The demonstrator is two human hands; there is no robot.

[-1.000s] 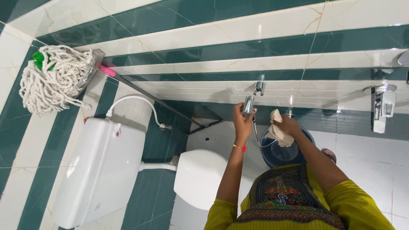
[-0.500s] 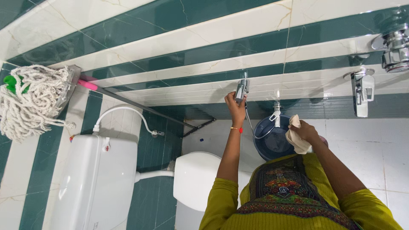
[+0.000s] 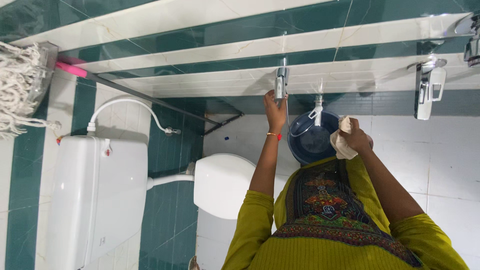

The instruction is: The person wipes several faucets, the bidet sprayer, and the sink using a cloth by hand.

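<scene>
My left hand (image 3: 274, 107) reaches up to the tiled wall and grips a chrome spray handle (image 3: 281, 80); a thin hose hangs from the handle. An orange band sits on that wrist. My right hand (image 3: 358, 136) is shut on a crumpled whitish cloth (image 3: 340, 145), held over the right rim of a dark blue bucket (image 3: 311, 144). A small white tap (image 3: 318, 107) sticks out above the bucket, between my two hands. My yellow-green sleeves and embroidered top fill the lower frame.
A white toilet with its lid down (image 3: 220, 185) stands left of my left arm, joined to a white cistern (image 3: 97, 195). A string mop (image 3: 20, 85) with a pink-collared handle leans along the green and white wall. Chrome fittings (image 3: 429, 90) are at the right.
My right hand with the cloth has moved right, from the small tap to the bucket's right side. My left hand stays on the spray handle. The view has shifted.
</scene>
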